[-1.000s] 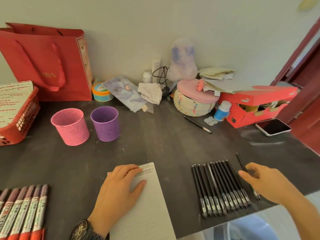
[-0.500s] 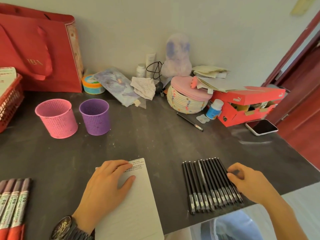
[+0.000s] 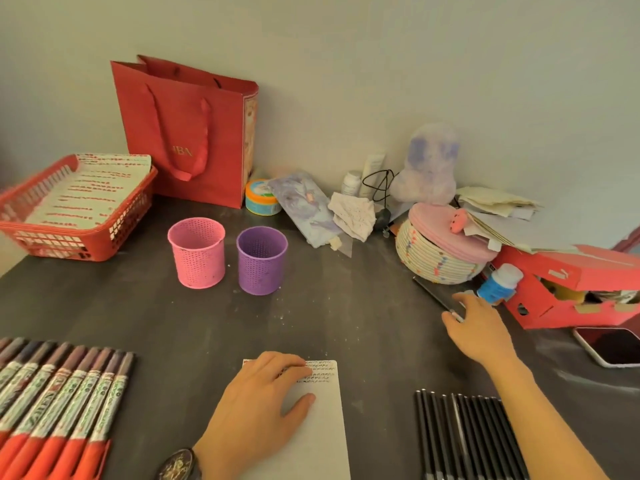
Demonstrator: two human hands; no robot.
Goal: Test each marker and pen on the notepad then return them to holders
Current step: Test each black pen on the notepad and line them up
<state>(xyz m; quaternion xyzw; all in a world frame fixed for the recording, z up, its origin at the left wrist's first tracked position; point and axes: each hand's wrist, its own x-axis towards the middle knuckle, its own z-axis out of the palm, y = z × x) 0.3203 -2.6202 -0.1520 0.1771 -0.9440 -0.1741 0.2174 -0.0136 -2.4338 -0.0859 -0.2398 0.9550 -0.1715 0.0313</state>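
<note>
Right hand (image 3: 479, 327) moved to stray pen (image 3: 433, 295); grip unclear, tip hidden.

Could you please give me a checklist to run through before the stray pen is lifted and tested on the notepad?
1. Right hand at the stray black pen: ok, fingertips are at its near end.
2. Firm grip on that pen: cannot tell.
3. Notepad steadied: ok, the left hand rests flat on it.
4. Free writing space: ok, the page is blank below the scribbles at the top.
5. Pink holder and purple holder upright: ok.
6. Room around the pen: not ok, a blue-and-white bottle stands right beside the hand.
</note>
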